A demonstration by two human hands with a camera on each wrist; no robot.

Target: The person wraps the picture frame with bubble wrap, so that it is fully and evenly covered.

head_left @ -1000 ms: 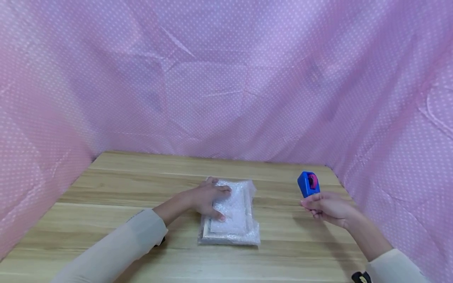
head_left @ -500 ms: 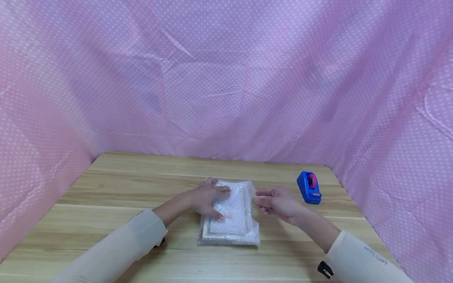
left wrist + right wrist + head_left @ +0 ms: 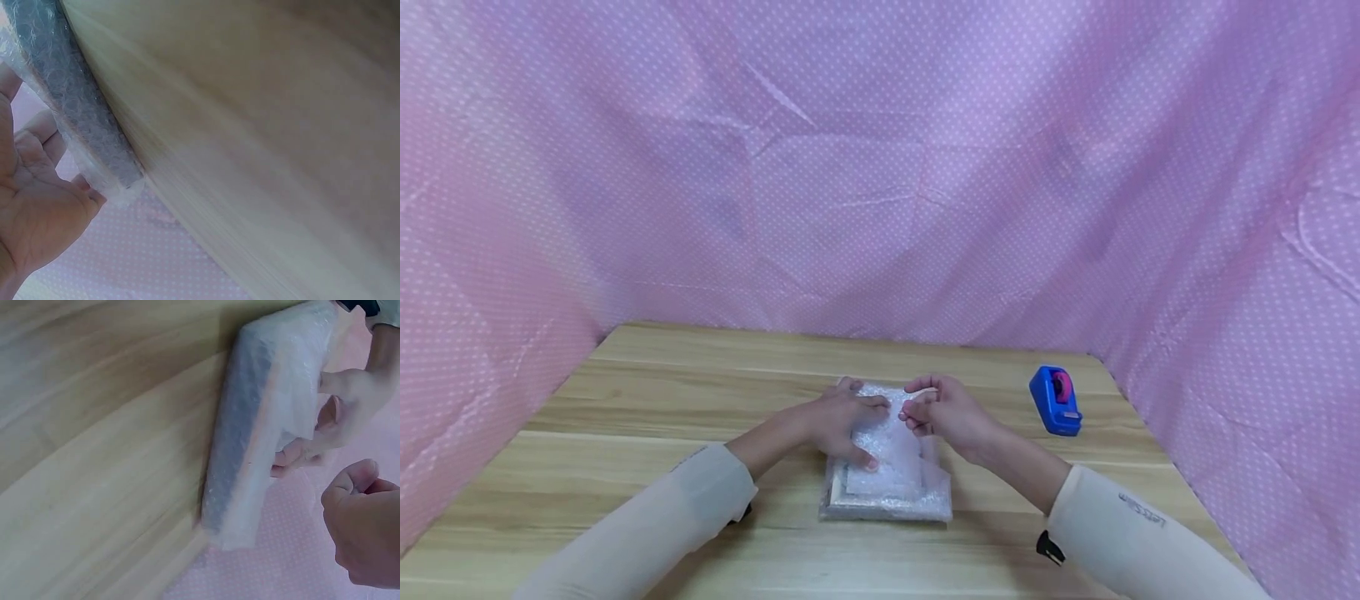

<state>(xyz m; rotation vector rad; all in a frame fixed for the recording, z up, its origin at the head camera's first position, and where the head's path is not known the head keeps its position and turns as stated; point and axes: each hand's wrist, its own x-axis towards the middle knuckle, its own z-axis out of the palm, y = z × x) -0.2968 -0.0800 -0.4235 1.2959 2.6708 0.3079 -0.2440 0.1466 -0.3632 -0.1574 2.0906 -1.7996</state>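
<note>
A flat, rectangular, frame-like item in clear bubble wrap [image 3: 887,504] lies on the wooden table [image 3: 715,487]. My left hand [image 3: 841,423] rests spread over its left side, thumb near the middle. The left wrist view shows this hand's fingers along the wrapped edge [image 3: 87,100]. My right hand [image 3: 951,421] is over the upper right part of the wrap, thumb and forefinger pinched. Any clear tape between those fingertips is too thin to make out. In the right wrist view the right hand [image 3: 365,519] stands a little apart from the package [image 3: 240,437].
A blue tape dispenser [image 3: 1055,402] with a pink-cored roll stands on the table to the right. Pink dotted cloth [image 3: 880,208] hangs behind the table and along both sides.
My right hand has gone left from the tape dispenser's front to above the wrapped item, fingertips still pinched. My left hand has stayed in place on the wrap.
</note>
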